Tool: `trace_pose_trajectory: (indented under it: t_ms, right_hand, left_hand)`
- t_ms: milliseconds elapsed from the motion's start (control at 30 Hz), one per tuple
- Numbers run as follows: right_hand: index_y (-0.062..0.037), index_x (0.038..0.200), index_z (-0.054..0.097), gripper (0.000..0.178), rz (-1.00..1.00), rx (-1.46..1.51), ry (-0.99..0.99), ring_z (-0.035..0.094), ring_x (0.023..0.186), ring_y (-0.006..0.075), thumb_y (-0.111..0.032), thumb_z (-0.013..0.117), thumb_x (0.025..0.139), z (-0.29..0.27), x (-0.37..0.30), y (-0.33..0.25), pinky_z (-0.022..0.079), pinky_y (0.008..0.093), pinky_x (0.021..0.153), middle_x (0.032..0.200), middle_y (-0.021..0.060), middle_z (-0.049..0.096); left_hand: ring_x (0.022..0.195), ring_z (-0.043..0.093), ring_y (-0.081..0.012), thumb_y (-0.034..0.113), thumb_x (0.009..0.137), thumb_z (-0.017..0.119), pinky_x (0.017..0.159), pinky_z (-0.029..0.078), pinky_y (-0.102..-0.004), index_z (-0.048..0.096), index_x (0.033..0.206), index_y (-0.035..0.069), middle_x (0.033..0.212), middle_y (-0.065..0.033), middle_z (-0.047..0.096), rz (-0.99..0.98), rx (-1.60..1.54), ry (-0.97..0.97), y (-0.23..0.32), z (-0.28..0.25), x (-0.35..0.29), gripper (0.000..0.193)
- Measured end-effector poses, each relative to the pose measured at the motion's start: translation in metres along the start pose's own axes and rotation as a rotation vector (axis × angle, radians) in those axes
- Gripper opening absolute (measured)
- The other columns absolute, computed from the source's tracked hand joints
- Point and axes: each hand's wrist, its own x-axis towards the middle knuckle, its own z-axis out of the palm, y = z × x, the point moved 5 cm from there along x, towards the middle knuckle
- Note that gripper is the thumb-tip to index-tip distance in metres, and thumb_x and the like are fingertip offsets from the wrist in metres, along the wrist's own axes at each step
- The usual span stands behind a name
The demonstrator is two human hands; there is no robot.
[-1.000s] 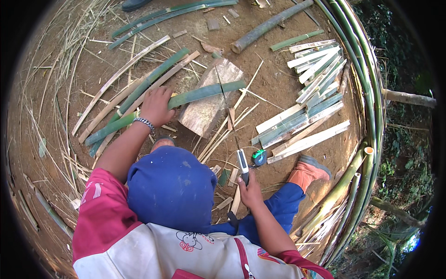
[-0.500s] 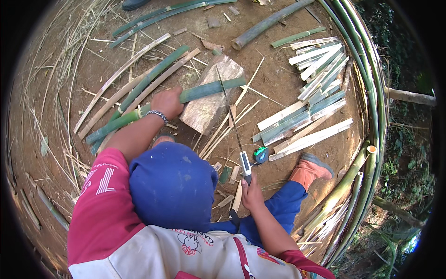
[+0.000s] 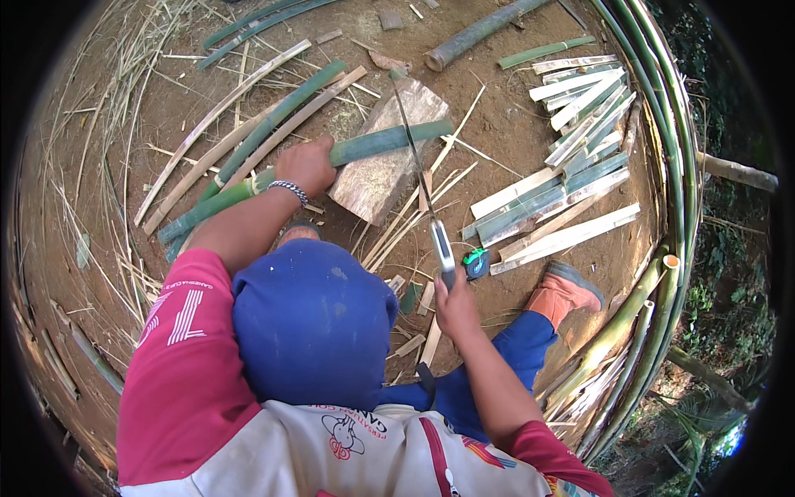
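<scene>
My left hand (image 3: 305, 166) is closed around a green split bamboo strip (image 3: 373, 147), which rests across a pale wooden block (image 3: 364, 193). The strip's lower part runs back to the left under my forearm. My right hand (image 3: 457, 304) grips the handle of a hand saw (image 3: 441, 240) with a white and dark grip. The saw's narrow blade crosses the bamboo strip near its right end, over the block. Whether the teeth have cut into the strip is too small to tell.
Cut bamboo pieces (image 3: 571, 116) lie heaped at the right, beside a tape measure (image 3: 476, 263). More long strips (image 3: 219, 137) lie at the left. A thick bamboo pole (image 3: 480, 35) is at the far side, and long poles (image 3: 662, 116) line the right edge.
My right hand and the saw have moved toward me and slightly right. My left hand still holds the strip on the block. The whole view has shifted a little.
</scene>
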Motion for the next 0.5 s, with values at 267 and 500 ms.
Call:
trace_pose_trajectory:
  t_ms: [267, 500]
  right_hand:
    - [-0.0031, 0.127, 0.044, 0.040, 0.090, -0.048, -0.101, 0.063, 0.094, 0.0530, -0.032, 0.054, 0.101, -0.002, 0.001, -0.018, 0.049, 0.0588, 0.081, 0.104, 0.0334, 0.065]
    - [-0.0015, 0.127, 0.043, 0.041, -0.087, 0.001, -0.006, 0.063, 0.095, 0.0524, -0.032, 0.054, 0.102, -0.017, 0.062, -0.071, 0.049, 0.0579, 0.081, 0.100, 0.0326, 0.066]
  left_hand:
    - [0.090, 0.069, -0.0433, 0.017, 0.086, 0.056, 0.081, 0.053, -0.0542, 0.062, 0.102, 0.010, 0.096, -0.0234, 0.072, -0.029, 0.005, 0.034, -0.010, 0.000, 0.004, 0.019]
    - [0.086, 0.070, -0.0425, 0.015, 0.086, 0.055, 0.078, 0.054, -0.0533, 0.063, 0.099, 0.009, 0.091, -0.0236, 0.072, 0.020, 0.002, 0.078, -0.004, 0.005, 0.006, 0.017]
